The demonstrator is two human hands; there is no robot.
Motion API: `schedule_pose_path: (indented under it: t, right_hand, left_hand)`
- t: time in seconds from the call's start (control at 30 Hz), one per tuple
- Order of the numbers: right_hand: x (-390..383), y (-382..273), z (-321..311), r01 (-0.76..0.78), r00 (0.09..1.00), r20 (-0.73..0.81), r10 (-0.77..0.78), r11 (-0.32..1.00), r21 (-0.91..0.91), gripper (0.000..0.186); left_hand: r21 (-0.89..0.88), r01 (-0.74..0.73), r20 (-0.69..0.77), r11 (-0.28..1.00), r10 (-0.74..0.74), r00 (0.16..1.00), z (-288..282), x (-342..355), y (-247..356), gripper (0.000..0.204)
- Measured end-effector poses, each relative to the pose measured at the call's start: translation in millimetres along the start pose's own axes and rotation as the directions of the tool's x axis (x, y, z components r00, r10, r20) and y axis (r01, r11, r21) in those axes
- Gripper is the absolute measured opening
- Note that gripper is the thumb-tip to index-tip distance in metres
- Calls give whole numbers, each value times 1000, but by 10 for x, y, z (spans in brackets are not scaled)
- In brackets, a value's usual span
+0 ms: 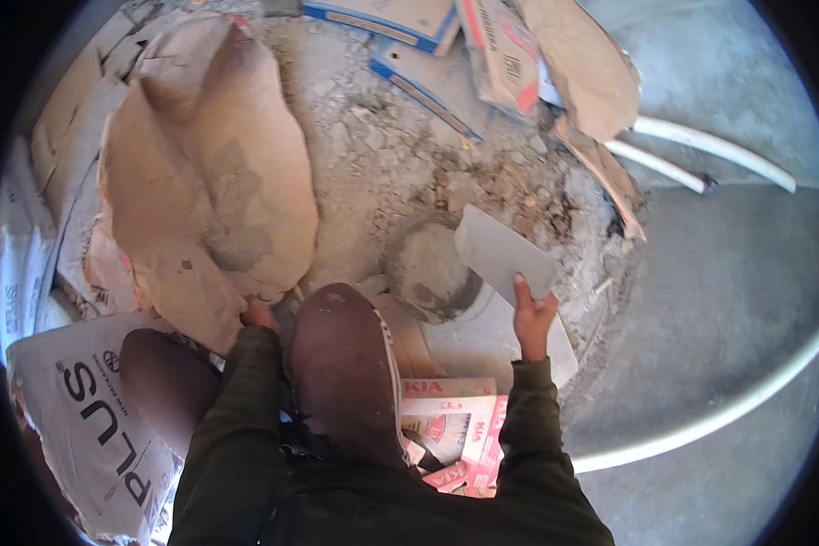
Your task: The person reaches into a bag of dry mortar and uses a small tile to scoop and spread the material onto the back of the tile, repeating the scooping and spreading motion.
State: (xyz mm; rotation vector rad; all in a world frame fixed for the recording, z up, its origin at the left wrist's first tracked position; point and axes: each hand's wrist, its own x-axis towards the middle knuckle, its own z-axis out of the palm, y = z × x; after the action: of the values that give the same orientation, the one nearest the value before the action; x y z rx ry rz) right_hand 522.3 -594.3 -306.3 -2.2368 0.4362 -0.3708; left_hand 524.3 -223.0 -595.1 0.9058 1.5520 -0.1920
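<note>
My right hand [535,318] is closed on the near end of a flat grey tile piece [505,255], thumb on its upper face. The piece's far end reaches over the rim of a round pan [432,268] with grey powder or mortar in it. At the left, my left hand [262,314] is closed on the near edge of a large torn brown paper sack [273,173]. The sack lies spread out, curled up at its sides, with a damp-looking grey patch of mix on its inner face. My left fingers are partly hidden by the paper.
My knees [341,364] are bent between the hands. Rubble [364,146] covers the ground ahead. Flat blue-edged boxes [428,86] and a cement-type bag [500,55] lie at the back. White pipes [714,146] cross the grey floor. A red-and-white carton [478,446] sits near me; a printed grey sack [82,428] lies left.
</note>
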Motion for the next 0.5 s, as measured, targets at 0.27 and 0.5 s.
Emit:
schedule_pose_path:
  t: [0.27, 0.5]
  right_hand:
    - [199, -384, 1307, -263, 949, 274, 157, 873, 410, 30]
    - [984, -533, 3082, -303, 758, 652, -34, 866, 398, 32]
  left_hand:
    - [-188, -398, -169, 898, 369, 914, -309, 74, 139, 48]
    - [-3, -429, -331, 903, 404, 853, -730, -323, 178, 40]
